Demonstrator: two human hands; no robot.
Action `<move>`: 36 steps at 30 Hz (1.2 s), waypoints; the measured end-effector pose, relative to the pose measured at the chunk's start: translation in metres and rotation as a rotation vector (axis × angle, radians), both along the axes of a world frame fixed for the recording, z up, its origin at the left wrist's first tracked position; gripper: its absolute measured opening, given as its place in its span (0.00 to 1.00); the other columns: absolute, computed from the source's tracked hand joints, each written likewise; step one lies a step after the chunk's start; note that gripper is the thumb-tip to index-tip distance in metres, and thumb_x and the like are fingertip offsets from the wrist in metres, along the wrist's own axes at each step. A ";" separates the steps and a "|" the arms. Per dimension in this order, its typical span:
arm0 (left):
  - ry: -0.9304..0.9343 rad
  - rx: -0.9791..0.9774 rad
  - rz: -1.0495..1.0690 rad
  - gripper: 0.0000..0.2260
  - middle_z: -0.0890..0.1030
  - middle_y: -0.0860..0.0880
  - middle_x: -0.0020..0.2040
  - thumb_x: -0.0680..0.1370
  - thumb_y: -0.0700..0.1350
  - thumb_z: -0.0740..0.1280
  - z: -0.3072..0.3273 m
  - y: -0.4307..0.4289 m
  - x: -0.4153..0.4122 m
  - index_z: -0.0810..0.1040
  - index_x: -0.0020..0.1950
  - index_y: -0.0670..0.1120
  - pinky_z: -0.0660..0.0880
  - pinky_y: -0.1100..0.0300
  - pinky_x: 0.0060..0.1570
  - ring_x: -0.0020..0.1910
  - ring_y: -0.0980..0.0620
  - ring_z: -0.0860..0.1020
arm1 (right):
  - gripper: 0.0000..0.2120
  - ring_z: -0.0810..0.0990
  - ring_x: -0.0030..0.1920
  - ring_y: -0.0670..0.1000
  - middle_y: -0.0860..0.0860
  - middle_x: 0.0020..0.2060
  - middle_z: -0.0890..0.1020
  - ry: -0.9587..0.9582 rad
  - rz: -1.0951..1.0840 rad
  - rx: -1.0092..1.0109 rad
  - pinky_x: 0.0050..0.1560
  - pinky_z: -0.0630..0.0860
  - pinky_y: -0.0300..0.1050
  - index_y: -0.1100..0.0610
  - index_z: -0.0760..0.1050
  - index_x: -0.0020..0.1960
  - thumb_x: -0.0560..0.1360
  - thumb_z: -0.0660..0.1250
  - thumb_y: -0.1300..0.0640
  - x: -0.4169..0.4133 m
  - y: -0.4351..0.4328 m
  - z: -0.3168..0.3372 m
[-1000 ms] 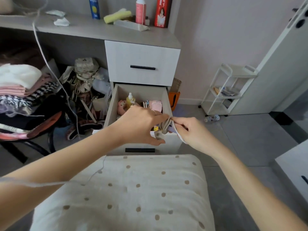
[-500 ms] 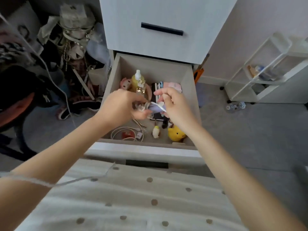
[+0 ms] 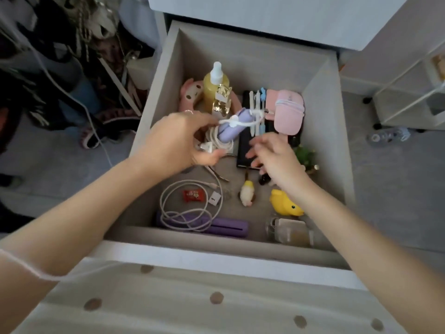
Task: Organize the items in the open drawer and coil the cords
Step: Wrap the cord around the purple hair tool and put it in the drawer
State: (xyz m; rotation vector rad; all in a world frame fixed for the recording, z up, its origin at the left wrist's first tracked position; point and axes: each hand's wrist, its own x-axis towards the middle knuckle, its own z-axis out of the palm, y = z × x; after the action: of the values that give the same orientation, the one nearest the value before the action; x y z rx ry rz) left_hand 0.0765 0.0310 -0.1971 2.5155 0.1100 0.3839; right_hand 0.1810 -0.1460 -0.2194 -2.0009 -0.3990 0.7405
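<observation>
Has let go with the right hand (image 3: 272, 157) since half a second ago: then pinching the cord end close against the left, now lower and off to the right, apart from the bundle, fingers loosely spread and gripping nothing. Keeps the left hand (image 3: 178, 141) curled round the coiled white cord (image 3: 218, 141), holding it together with a lilac roll-shaped thing (image 3: 231, 127) above the middle of the open drawer (image 3: 154, 100). Leaves a white tail sticking out rightward across the lilac thing.

Looks like the finishing and stowing of this coil. Best done by tucking that free tail under a turn before setting down, keeping the thumb on the plug so the loops cannot spring, and laying the bundle flat on bare drawer floor, not on the pens (image 3: 257, 104).

Inside, at the back: a yellow spray bottle (image 3: 216, 88) lying against a pink plush (image 3: 190, 95), the pens on a black flat case (image 3: 245, 150), a pink pouch (image 3: 287, 112) to the right. Toward the front: a loose white cord (image 3: 166, 208), uncoiled, looped round a red sweet (image 3: 192, 195) and draped over a long purple case (image 3: 228, 227) along the front wall; beside these a small bird toy (image 3: 247, 192), a yellow duck (image 3: 285, 203) and a clear box (image 3: 289, 231) in the front right corner. Probably next for coiling: that loose cord.
</observation>
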 end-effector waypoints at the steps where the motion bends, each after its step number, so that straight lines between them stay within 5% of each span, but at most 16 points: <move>1: -0.041 -0.016 0.057 0.25 0.81 0.49 0.44 0.65 0.59 0.66 0.001 0.001 0.000 0.80 0.55 0.45 0.73 0.58 0.40 0.41 0.50 0.78 | 0.09 0.77 0.43 0.48 0.51 0.48 0.78 -0.107 0.299 -0.169 0.42 0.75 0.42 0.53 0.70 0.58 0.78 0.63 0.56 -0.004 0.000 -0.005; 4: -0.089 0.049 0.214 0.25 0.81 0.50 0.46 0.66 0.59 0.67 0.005 0.003 0.000 0.79 0.57 0.46 0.74 0.57 0.40 0.42 0.51 0.78 | 0.39 0.67 0.65 0.54 0.54 0.65 0.69 -0.375 1.001 -0.458 0.63 0.68 0.51 0.51 0.57 0.74 0.69 0.72 0.46 -0.027 0.010 -0.022; 10: -0.072 0.153 0.324 0.24 0.82 0.51 0.48 0.66 0.60 0.69 0.004 -0.003 -0.001 0.79 0.57 0.49 0.75 0.56 0.36 0.45 0.50 0.80 | 0.59 0.53 0.74 0.58 0.56 0.75 0.52 -0.414 1.116 -0.524 0.71 0.57 0.53 0.49 0.38 0.77 0.62 0.78 0.51 -0.056 0.051 -0.043; 15: -0.078 0.154 0.339 0.25 0.81 0.51 0.47 0.66 0.62 0.66 0.006 -0.002 -0.001 0.78 0.58 0.51 0.74 0.55 0.35 0.44 0.50 0.80 | 0.53 0.62 0.69 0.59 0.57 0.69 0.61 -0.433 1.153 -0.518 0.64 0.64 0.49 0.52 0.43 0.77 0.65 0.76 0.49 -0.066 0.063 -0.043; 22: -0.100 0.127 0.362 0.22 0.80 0.50 0.45 0.67 0.60 0.66 0.009 -0.004 -0.001 0.74 0.58 0.55 0.71 0.57 0.34 0.41 0.48 0.80 | 0.40 0.74 0.57 0.52 0.53 0.59 0.69 0.010 0.959 -0.301 0.51 0.74 0.40 0.57 0.56 0.73 0.68 0.74 0.58 -0.034 0.057 -0.033; 24: -0.103 0.129 0.371 0.23 0.80 0.50 0.45 0.67 0.60 0.66 0.010 -0.003 -0.002 0.74 0.60 0.55 0.72 0.56 0.34 0.41 0.48 0.79 | 0.41 0.72 0.60 0.50 0.53 0.62 0.68 0.023 0.879 -0.227 0.56 0.73 0.41 0.53 0.55 0.73 0.67 0.73 0.57 -0.016 0.057 -0.025; 26: -0.106 0.121 0.388 0.24 0.80 0.51 0.46 0.68 0.60 0.66 0.010 -0.002 -0.002 0.75 0.62 0.53 0.72 0.56 0.35 0.43 0.50 0.79 | 0.45 0.71 0.62 0.50 0.52 0.68 0.63 -0.057 0.790 -0.184 0.60 0.73 0.45 0.48 0.52 0.74 0.64 0.72 0.53 -0.002 0.053 -0.017; 29: -0.120 0.112 0.417 0.22 0.80 0.52 0.48 0.69 0.58 0.69 0.011 0.000 -0.003 0.76 0.61 0.52 0.70 0.59 0.36 0.44 0.53 0.78 | 0.42 0.73 0.54 0.51 0.51 0.62 0.63 -0.324 0.640 -0.207 0.50 0.75 0.45 0.52 0.56 0.73 0.65 0.74 0.56 0.010 0.047 -0.008; 33: -0.140 0.106 0.446 0.22 0.79 0.51 0.47 0.70 0.59 0.68 0.013 0.001 -0.005 0.76 0.61 0.51 0.70 0.57 0.36 0.44 0.52 0.78 | 0.43 0.65 0.67 0.56 0.54 0.67 0.66 -0.704 0.653 -0.418 0.64 0.64 0.49 0.54 0.53 0.76 0.67 0.72 0.58 0.008 0.044 -0.017; 36: -0.126 0.123 0.435 0.22 0.79 0.52 0.47 0.69 0.58 0.68 0.013 0.000 -0.005 0.76 0.61 0.52 0.67 0.60 0.36 0.44 0.53 0.78 | 0.48 0.63 0.68 0.57 0.56 0.68 0.65 -0.796 0.588 -0.582 0.65 0.62 0.49 0.56 0.49 0.77 0.67 0.75 0.52 0.004 0.044 -0.017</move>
State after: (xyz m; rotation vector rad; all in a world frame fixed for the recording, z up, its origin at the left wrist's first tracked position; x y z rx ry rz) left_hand 0.0716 0.0305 -0.1842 2.5692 0.6062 0.7406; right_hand 0.1848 -0.1022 -0.2365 -2.7305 -1.4122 0.3745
